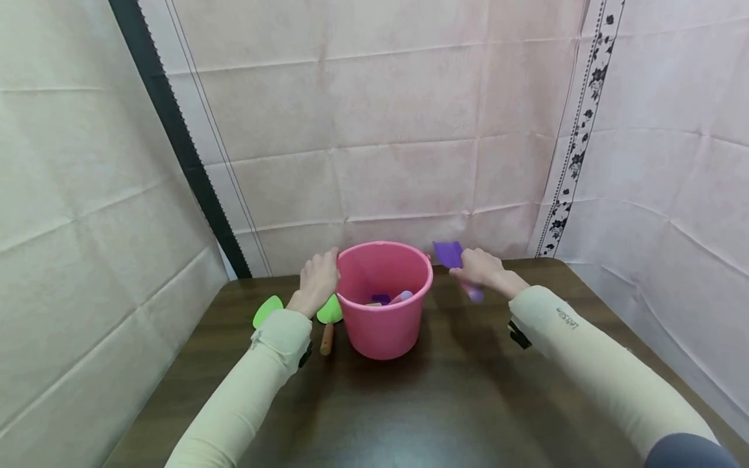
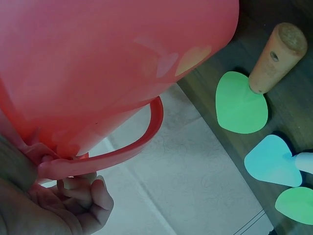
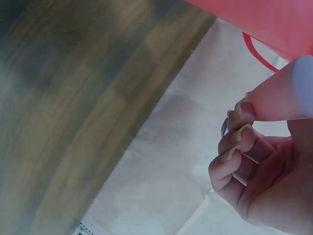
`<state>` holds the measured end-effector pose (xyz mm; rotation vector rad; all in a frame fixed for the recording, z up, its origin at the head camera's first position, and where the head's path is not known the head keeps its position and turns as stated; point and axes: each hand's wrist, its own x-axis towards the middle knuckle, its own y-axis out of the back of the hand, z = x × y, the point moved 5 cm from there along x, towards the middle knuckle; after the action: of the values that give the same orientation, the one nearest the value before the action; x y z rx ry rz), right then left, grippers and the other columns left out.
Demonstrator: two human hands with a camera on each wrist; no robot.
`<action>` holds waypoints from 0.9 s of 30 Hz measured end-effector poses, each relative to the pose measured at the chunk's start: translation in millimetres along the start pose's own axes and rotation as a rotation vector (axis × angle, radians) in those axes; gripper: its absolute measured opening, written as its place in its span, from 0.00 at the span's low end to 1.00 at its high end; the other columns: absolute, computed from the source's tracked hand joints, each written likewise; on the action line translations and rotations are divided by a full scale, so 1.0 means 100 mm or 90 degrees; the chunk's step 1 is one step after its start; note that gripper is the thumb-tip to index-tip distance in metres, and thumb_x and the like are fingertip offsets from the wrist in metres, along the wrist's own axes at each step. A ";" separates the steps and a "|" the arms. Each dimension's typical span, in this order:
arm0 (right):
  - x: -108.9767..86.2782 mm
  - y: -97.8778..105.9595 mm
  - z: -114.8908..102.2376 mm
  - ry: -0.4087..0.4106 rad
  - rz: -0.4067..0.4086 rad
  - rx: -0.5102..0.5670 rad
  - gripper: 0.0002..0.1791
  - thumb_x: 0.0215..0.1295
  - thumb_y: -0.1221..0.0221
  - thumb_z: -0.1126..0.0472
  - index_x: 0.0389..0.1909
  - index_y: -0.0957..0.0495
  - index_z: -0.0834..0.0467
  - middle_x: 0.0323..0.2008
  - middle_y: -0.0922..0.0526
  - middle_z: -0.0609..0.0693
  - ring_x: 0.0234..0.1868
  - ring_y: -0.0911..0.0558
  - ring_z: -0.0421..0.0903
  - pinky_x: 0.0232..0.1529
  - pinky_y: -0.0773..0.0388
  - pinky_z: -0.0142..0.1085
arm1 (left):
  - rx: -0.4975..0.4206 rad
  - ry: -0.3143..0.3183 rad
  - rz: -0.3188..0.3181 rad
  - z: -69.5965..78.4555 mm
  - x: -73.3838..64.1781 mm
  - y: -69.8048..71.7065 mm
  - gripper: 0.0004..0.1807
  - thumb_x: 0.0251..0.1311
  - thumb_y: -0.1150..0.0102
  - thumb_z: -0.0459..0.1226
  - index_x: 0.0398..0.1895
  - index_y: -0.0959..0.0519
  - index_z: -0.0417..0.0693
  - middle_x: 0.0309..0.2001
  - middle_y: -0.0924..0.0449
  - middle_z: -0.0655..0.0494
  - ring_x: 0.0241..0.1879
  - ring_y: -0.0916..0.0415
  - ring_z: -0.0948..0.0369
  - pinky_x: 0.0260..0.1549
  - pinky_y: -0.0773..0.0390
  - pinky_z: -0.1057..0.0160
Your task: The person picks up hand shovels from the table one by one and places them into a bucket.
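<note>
Bucket (image 1: 380,331): pink, upright, near the middle of the far edge of the table (image 1: 409,416). Pieces (image 1: 401,297), purple and pale among them, lie inside.

Left hand (image 1: 319,279): on the bucket's left rim, fingers curled and gripping beside the joint of the bail (image 2: 112,159).

Right hand (image 1: 482,268): right of the bucket, near the far edge, fingers curled around the shovel (image 1: 447,253); purple blade up, pink-and-lilac grip slanting toward the near edge.

Trowels, left of the bucket: wooden-gripped trowel (image 1: 329,311) just beside it; outer trowel (image 1: 266,311), green, toward the table's left edge; blue trowel (image 2: 274,159) between the two.

Hazards, as judged: bucket may tip or slide if the left hand bears down on one side of the rim, its load looking light; shovel may knock the rim if brought across too low, or drop past the far edge if the grip slackens; left forearm, passing over the trowels, may sweep them aside.

Obscured: blue trowel covered by the left arm in the head view; outer trowel's grip unseen; shovel's blade masked by fingers in the right wrist view; bucket's contents too small to count; left thumb's position cannot be told.
</note>
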<state>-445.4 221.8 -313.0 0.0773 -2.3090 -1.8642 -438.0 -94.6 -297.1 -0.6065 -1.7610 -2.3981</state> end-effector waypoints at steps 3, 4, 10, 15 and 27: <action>0.01 0.11 -0.03 -0.001 0.001 -0.003 0.20 0.61 0.45 0.48 0.15 0.28 0.55 0.17 0.24 0.50 0.21 0.23 0.46 0.18 0.32 0.39 | 0.006 -0.010 0.016 0.00 0.01 0.02 0.07 0.62 0.53 0.28 0.40 0.25 0.41 0.31 0.20 0.43 0.31 0.20 0.45 0.28 0.22 0.51; 0.01 0.14 -0.04 -0.003 0.000 -0.004 0.19 0.61 0.45 0.48 0.15 0.28 0.55 0.17 0.24 0.50 0.21 0.23 0.46 0.19 0.32 0.39 | 0.008 -0.011 0.019 0.00 0.01 0.03 0.07 0.62 0.53 0.28 0.39 0.25 0.41 0.31 0.20 0.43 0.32 0.20 0.44 0.28 0.22 0.50; 0.00 0.27 -0.11 -0.003 -0.015 -0.010 0.21 0.63 0.45 0.47 0.15 0.27 0.54 0.17 0.23 0.50 0.22 0.22 0.47 0.21 0.31 0.38 | 0.007 0.003 0.009 0.00 0.01 0.03 0.07 0.63 0.53 0.29 0.41 0.25 0.42 0.32 0.19 0.44 0.32 0.20 0.45 0.29 0.22 0.51; 0.00 0.39 -0.18 0.004 -0.004 -0.010 0.21 0.64 0.46 0.47 0.18 0.27 0.56 0.17 0.23 0.50 0.23 0.23 0.47 0.22 0.30 0.38 | 0.001 0.005 -0.001 0.00 0.01 0.01 0.09 0.63 0.53 0.29 0.44 0.25 0.42 0.33 0.19 0.44 0.34 0.20 0.44 0.31 0.22 0.50; 0.02 0.52 -0.40 0.044 0.006 0.021 0.16 0.61 0.44 0.48 0.25 0.27 0.56 0.19 0.23 0.50 0.22 0.23 0.45 0.23 0.30 0.37 | -0.009 0.008 -0.008 -0.01 0.01 -0.01 0.09 0.63 0.53 0.28 0.44 0.26 0.42 0.33 0.19 0.44 0.35 0.20 0.44 0.32 0.21 0.50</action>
<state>-437.2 194.3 -254.2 0.1333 -2.2907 -1.7908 -439.0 -95.1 -297.7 -0.5836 -1.7496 -2.4191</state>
